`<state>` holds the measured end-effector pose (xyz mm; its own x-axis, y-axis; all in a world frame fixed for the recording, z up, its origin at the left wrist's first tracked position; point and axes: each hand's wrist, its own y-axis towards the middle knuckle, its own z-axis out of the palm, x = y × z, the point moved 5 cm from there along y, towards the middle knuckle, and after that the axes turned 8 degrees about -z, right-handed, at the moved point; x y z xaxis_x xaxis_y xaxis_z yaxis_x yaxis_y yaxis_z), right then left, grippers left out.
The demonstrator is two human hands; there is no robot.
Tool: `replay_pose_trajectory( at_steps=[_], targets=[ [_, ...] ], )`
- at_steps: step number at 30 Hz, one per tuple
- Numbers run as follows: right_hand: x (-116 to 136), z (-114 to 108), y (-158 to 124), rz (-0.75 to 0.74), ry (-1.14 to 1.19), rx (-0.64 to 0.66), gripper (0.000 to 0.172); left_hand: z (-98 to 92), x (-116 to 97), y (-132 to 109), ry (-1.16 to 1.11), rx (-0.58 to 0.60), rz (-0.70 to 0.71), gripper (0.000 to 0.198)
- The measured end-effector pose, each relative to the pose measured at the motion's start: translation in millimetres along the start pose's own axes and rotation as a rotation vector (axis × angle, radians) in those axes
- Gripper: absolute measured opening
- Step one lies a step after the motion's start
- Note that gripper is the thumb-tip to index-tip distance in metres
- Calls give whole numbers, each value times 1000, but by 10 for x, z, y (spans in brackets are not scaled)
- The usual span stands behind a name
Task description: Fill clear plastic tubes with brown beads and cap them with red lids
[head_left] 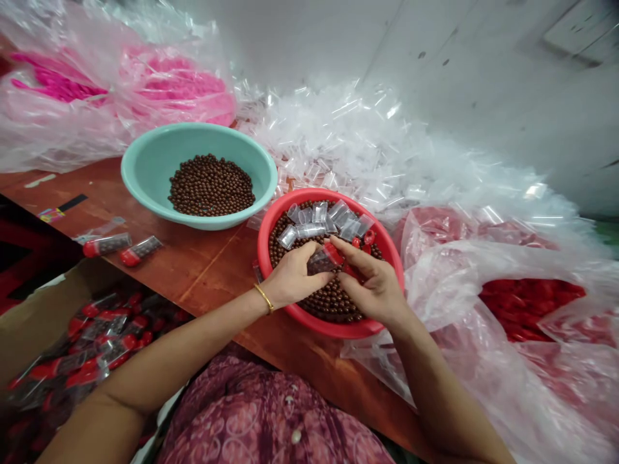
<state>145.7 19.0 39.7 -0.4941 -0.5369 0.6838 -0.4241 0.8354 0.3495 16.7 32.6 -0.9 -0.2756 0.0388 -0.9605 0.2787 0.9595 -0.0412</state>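
Near left, a cardboard box [33, 322] holds filled, red-capped tubes [97, 341]. Your forearms cross the wooden table [203, 270] edge. Gold bangle [264, 298] on your left wrist.

Both hands meet over the red bowl [309, 320], at its near middle. Your left hand [290, 280] is curled, fingers and thumb pinching a small clear tube [322, 261] filled with brown balls. Your right hand [374, 287] pinches the red cap [333, 251] at the tube's right end, thumb on top. The hands almost touch at the fingertips. The tube sits just above the loose chocolate balls [333, 301] in the red bowl. Empty clear tubes [314, 222] lie on the bowl's far side, a few loose red caps beside them.

To the right, touching the bowl, an open plastic bag of red caps [527, 303]. To the left on the table, two filled capped tubes [120, 248] lie side by side.

Farther left, a teal bowl [145, 174] with more brown balls [211, 185], just beside the red bowl. Behind both bowls, a big heap of empty clear tubes [367, 148]. Far left, a clear bag of pink pieces [184, 87].
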Motion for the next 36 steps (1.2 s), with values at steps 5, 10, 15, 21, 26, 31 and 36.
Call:
replay_pose_trajectory(
  at_steps=[5, 10, 15, 21, 26, 31, 36],
  targets=[
    [-131, -93, 47, 179, 193, -284, 22, 17, -42, -25, 244, -2, -65, 10],
    [-213, 112, 238, 282, 413, -348, 53, 97, -86, -91, 510, 54, -30, 14],
    [-262, 320, 315, 367, 479, -178, 70, 148, -71, -120, 636, 64, -18, 19],
    [-314, 409, 244, 400, 451, -129, 62, 154, -73, -151, 757, 84, -20, 23],
    [-275, 443, 229, 440, 551, -120, 68, 190, -88, -141, 768, 68, 31, 19],
    [-343, 63, 235, 308, 518, -181, 74, -10, -190, -309, 573, -92, 114, 8],
    [-665, -477, 102, 47, -396, 31, 26, -1040, 395, -1103, 575, -477, -275, 15]
  ],
)
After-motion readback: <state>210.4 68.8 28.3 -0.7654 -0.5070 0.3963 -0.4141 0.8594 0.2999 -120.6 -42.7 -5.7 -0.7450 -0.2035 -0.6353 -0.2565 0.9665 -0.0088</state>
